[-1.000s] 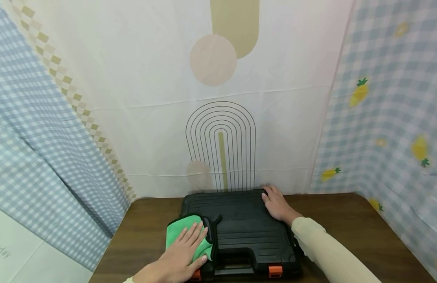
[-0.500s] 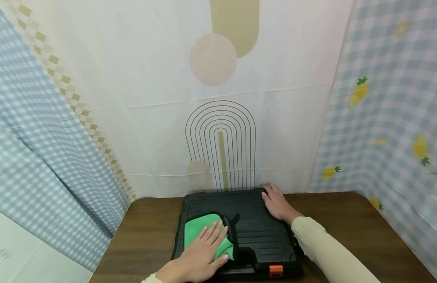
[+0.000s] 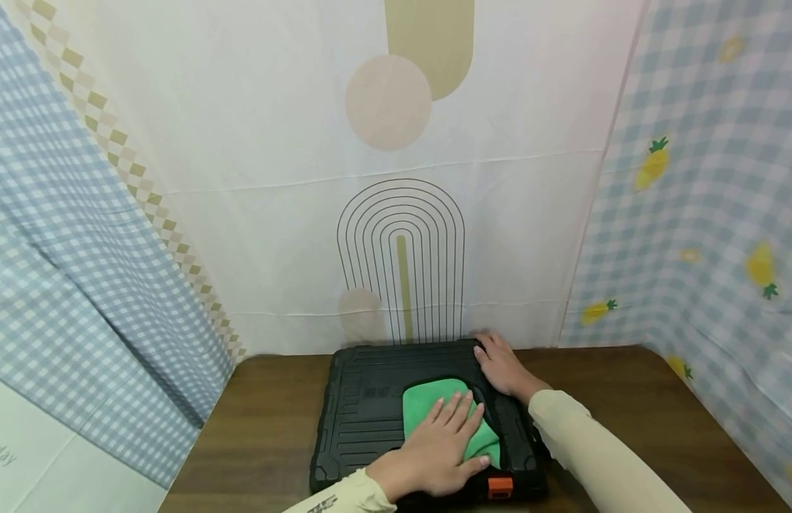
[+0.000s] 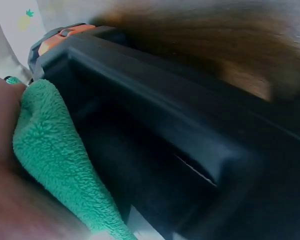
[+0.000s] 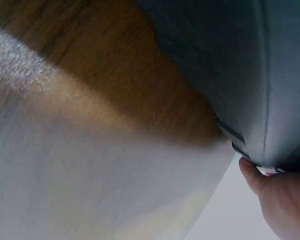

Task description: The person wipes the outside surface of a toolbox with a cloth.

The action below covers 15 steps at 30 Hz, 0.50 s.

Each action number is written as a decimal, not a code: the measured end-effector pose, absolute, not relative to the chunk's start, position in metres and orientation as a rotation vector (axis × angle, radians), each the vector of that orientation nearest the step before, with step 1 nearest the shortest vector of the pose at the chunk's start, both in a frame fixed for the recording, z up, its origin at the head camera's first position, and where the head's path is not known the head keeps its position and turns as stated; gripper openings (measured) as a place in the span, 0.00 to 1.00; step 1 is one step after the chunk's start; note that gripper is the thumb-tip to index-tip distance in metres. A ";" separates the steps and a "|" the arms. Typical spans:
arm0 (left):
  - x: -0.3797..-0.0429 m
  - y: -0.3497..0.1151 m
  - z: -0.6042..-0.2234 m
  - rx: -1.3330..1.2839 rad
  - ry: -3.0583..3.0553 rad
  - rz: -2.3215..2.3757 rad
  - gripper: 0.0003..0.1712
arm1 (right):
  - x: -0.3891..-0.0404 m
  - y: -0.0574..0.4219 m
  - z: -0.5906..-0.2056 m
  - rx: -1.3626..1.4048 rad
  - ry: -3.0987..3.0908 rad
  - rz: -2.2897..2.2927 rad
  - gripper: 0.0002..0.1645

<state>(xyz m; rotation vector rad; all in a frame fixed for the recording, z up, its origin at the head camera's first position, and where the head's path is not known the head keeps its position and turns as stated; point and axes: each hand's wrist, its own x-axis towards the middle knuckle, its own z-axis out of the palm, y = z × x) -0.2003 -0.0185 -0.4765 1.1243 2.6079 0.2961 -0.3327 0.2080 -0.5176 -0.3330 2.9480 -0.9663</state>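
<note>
A black hard plastic tool case (image 3: 370, 385) lies flat on the table, its handle and orange latch (image 3: 500, 488) at the near side. My left hand (image 3: 437, 449) presses a green cloth (image 3: 428, 399) with dark edging onto the right part of the lid, fingers straight and slightly spread. In the left wrist view the fluffy cloth (image 4: 60, 150) lies beside the recessed case handle (image 4: 160, 100). My right hand (image 3: 503, 370) holds the case by its far right corner. In the right wrist view a finger touches the case's side (image 5: 225, 75). The left latch is out of sight.
The brown wooden table (image 3: 268, 413) extends on both sides of the case. Close behind it hangs a white printed curtain (image 3: 274, 249). Blue checked cloths hang at the left (image 3: 114, 235) and right (image 3: 710, 214).
My left hand has slid the green cloth from the lid's near left corner across to its right part, uncovering the left side. My right hand has stayed at the far right corner.
</note>
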 end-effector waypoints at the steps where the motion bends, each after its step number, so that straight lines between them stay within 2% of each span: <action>1: -0.201 -0.018 -0.476 1.125 2.608 0.290 0.45 | -0.333 0.208 -0.518 -0.336 2.945 -0.965 0.32; 7: -0.209 -0.020 -0.467 1.139 2.587 0.216 0.47 | -0.335 0.208 -0.520 -0.351 2.925 -0.976 0.33; 15: -0.240 -0.020 -0.449 1.053 2.508 0.131 0.45 | -0.337 0.211 -0.522 -0.359 2.931 -0.974 0.33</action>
